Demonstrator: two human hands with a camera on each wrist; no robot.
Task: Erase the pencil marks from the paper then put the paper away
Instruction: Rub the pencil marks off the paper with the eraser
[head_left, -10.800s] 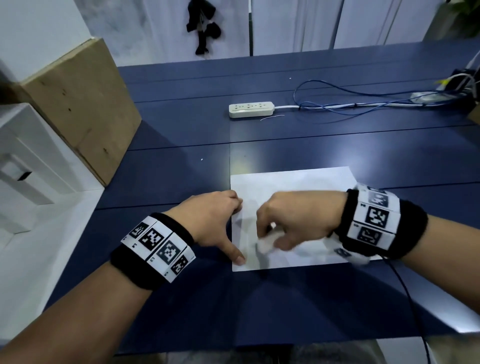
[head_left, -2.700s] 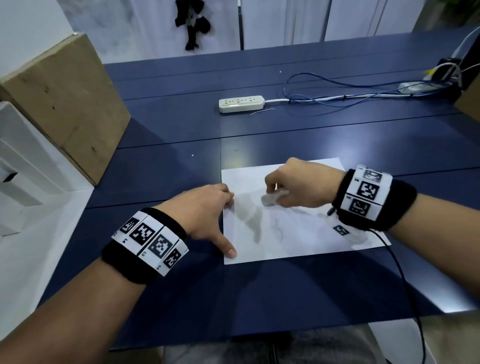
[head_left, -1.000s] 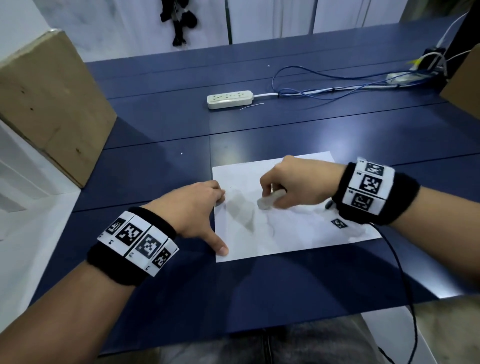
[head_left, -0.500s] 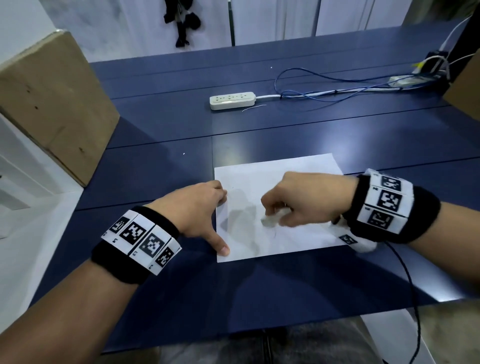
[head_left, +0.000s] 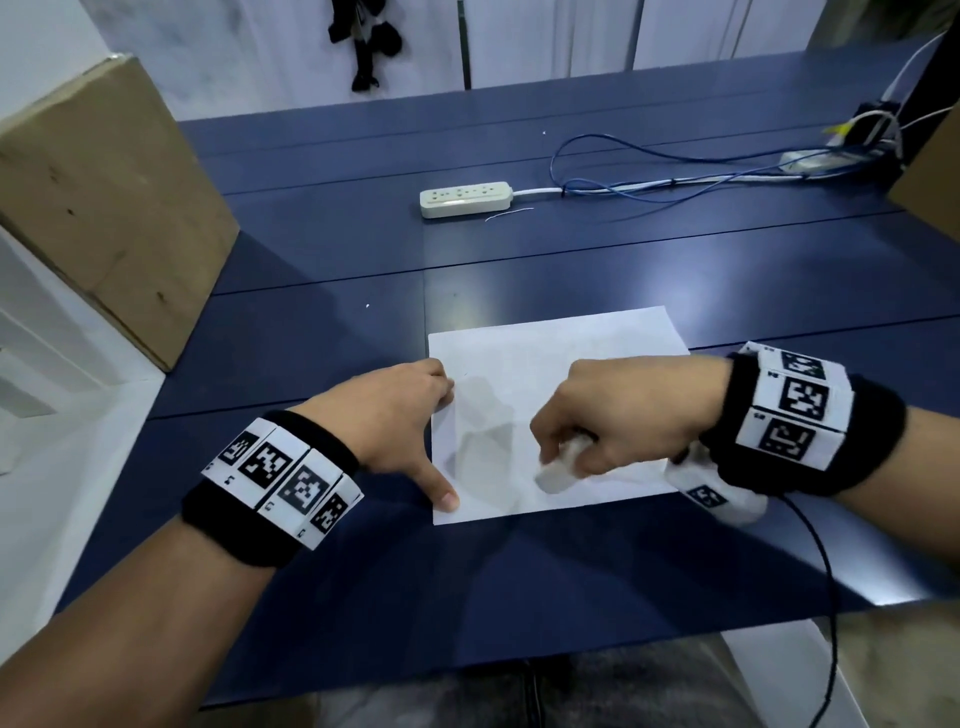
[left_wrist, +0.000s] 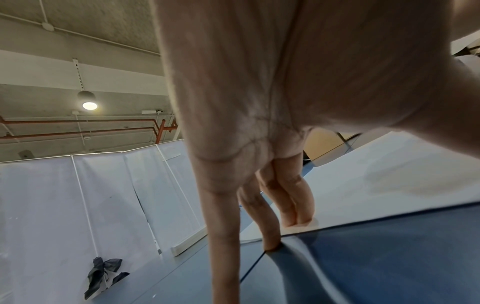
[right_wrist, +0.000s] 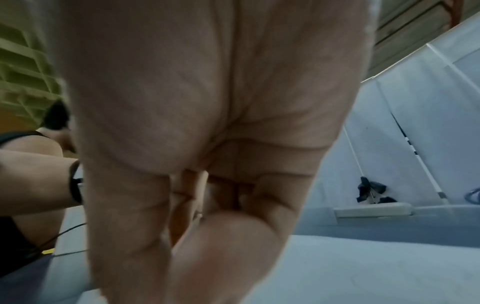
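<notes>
Pencil marks too faint to make out on the paper (head_left: 561, 364), partly shadowed and covered by both hands. White sheet lying flat on the blue tabletop (head_left: 322, 249), near its front edge, long axis running left to right, far edge slightly skewed. Left hand (head_left: 387, 415) spread with straight fingers, thumb tip and fingertips (left_wrist: 298, 220) pressing the sheet's left edge. Right hand (head_left: 623, 415) curled, pinching a white eraser (head_left: 558, 470) against the sheet's lower middle; eraser blurred, mostly hidden under fingers, unseen from the right wrist. Power strip (head_left: 465, 198) and cables (head_left: 649, 179) well beyond; cardboard box (head_left: 104, 208) far left, cut off.
</notes>
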